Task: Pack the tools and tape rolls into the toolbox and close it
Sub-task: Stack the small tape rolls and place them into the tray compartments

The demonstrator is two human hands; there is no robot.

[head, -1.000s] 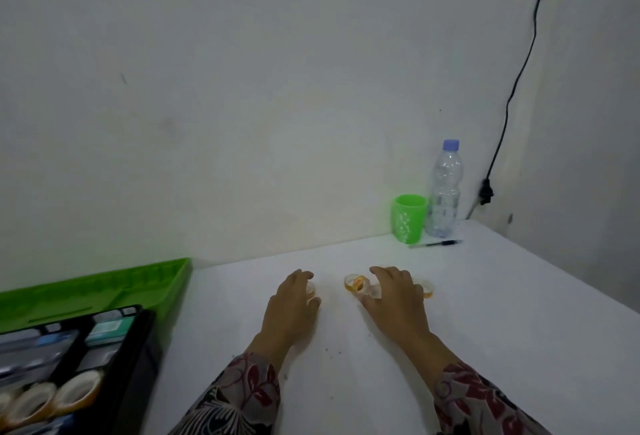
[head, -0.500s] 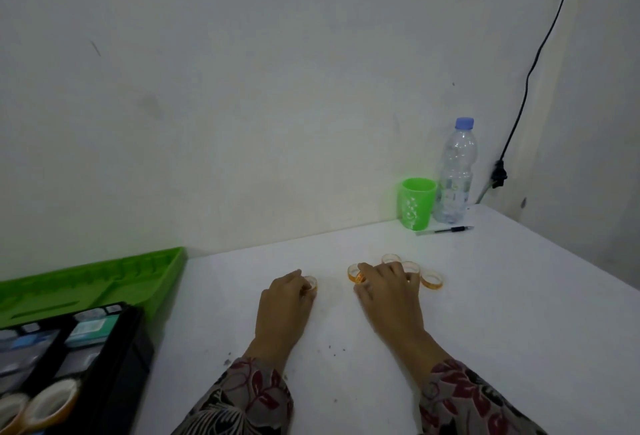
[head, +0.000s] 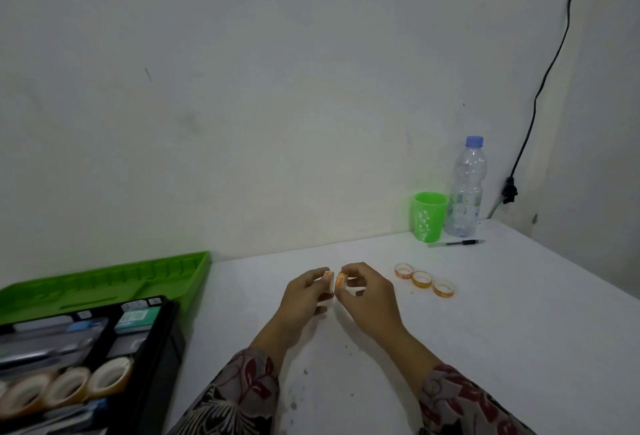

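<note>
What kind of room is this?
Probably a plain home or office room: a white table against a bare pale wall, an open black plastic toolbox with a green lid, and a green plastic cup.

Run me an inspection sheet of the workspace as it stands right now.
Surface: white table, a few dark specks near the sleeves.
Job's things: toolbox at the left, green lid open; large tape rolls and tools inside. Three small tape rolls lie in a row on the table, right of the hands.
Clutter: green cup, water bottle and pen at the far right.
Grippers: left hand pinches a small orange roll; right hand pinches another, close beside it.
Cables: black cable runs down the wall to a plug right of the bottle.
Surroundings: plain pale wall; nothing else seen.
</note>
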